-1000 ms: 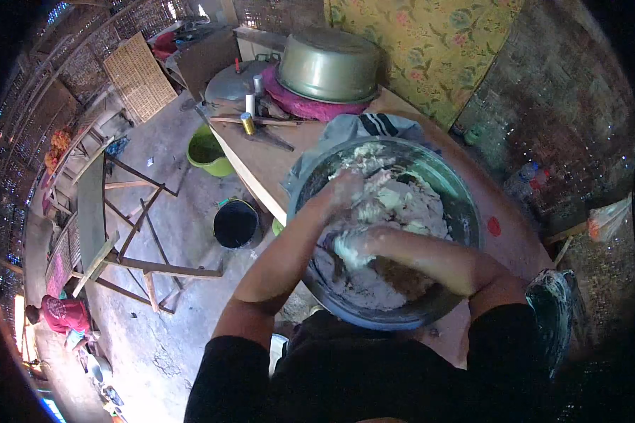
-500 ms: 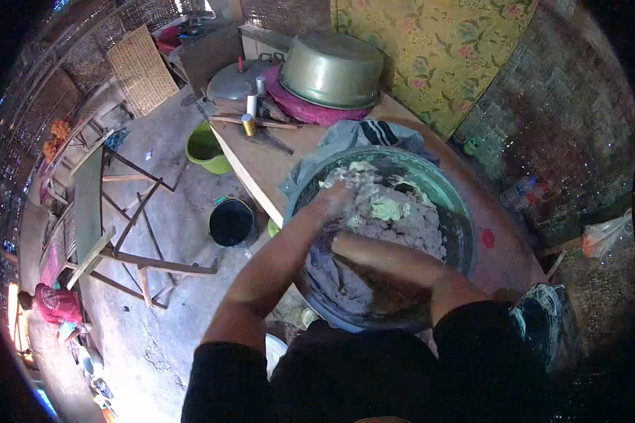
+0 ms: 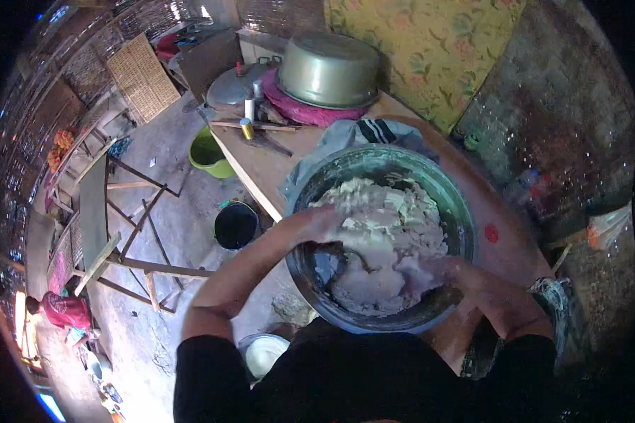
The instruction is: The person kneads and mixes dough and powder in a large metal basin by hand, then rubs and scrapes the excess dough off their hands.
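Note:
A large round basin (image 3: 466,211) stands on the wooden table, with pale, lumpy dough (image 3: 381,218) inside it. My left hand (image 3: 324,224) is at the left side of the dough, smeared by motion, so its fingers are unclear. At the lower right of the dough is my right hand (image 3: 423,273), coated in pale mixture and blurred; its fingers cannot be made out. Behind the basin lies a grey cloth (image 3: 339,141) with dark and white stripes.
The table (image 3: 289,144) also bears an upturned metal pot (image 3: 328,70) and a gold can (image 3: 247,127). Left on the floor are a black bucket (image 3: 235,225), a green tub (image 3: 208,151) and a wooden frame (image 3: 95,211). A person (image 3: 65,311) is far left.
My hands have moved apart: the right one swung from the basin's middle to its lower right, the left one came lower. More of the dough's middle shows.

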The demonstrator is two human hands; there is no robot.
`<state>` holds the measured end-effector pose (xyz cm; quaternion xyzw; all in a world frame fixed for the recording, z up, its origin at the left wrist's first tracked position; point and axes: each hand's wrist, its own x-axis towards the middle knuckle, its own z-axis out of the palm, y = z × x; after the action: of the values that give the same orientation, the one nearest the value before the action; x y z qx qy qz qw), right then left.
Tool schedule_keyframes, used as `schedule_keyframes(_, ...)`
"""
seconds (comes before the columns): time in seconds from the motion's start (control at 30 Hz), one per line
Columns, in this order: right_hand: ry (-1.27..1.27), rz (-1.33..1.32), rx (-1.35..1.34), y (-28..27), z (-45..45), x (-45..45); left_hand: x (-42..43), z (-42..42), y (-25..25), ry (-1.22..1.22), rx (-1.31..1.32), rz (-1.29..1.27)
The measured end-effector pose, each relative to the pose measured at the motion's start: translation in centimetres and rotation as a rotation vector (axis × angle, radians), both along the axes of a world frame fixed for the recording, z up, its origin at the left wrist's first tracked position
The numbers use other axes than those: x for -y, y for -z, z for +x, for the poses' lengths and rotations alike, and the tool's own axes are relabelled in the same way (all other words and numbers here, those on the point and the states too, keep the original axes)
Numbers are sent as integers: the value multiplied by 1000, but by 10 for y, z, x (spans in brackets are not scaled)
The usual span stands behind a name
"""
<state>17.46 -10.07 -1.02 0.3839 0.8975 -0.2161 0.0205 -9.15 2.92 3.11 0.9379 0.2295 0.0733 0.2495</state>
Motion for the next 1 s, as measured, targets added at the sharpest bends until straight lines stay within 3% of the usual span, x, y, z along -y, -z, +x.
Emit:
schedule_keyframes(0.07,23,20,-75,5,15,-14,25,-26,-5,108,-157,71)
schedule_keyframes(0.1,195,-298,-264,-2,23,-21,34,-35,-1,131,-214,-27)
schedule_keyframes(0.17,365,-625,-461,-3,37,-38,42,-38,35,220,-111,21)
schedule_keyframes(0.23,479,-716,-561,0,47,-51,33,-35,60,240,-71,73)
schedule_keyframes(0.27,521,-720,-593,1,52,-55,26,-27,73,220,-236,102)
schedule_keyframes(0.33,582,-699,-649,1,59,-62,20,-14,88,204,-407,126)
schedule_keyframes(0.4,637,-660,-686,1,67,-66,18,11,66,204,-564,-55)
schedule_keyframes(0.5,719,-567,-747,-4,77,-68,0,50,53,338,-560,-58)
schedule_keyframes(0.53,746,-532,-772,-6,81,-66,-8,61,68,311,-527,-22)
schedule_keyframes(0.6,801,-441,-813,-10,84,-61,-35,94,143,255,-421,13)
schedule_keyframes(0.67,853,-352,-851,-13,83,-55,-42,105,128,225,-350,20)
schedule_keyframes(0.7,873,-307,-866,-15,82,-53,-38,110,109,204,40,181)
schedule_keyframes(0.77,902,-226,-888,-16,76,-50,-34,115,85,176,442,337)
schedule_keyframes(0.93,911,-102,-847,-25,54,-30,-47,133,92,-53,-175,119)
schedule_keyframes(1.0,899,-63,-779,-33,47,-23,-45,140,110,-171,-160,113)
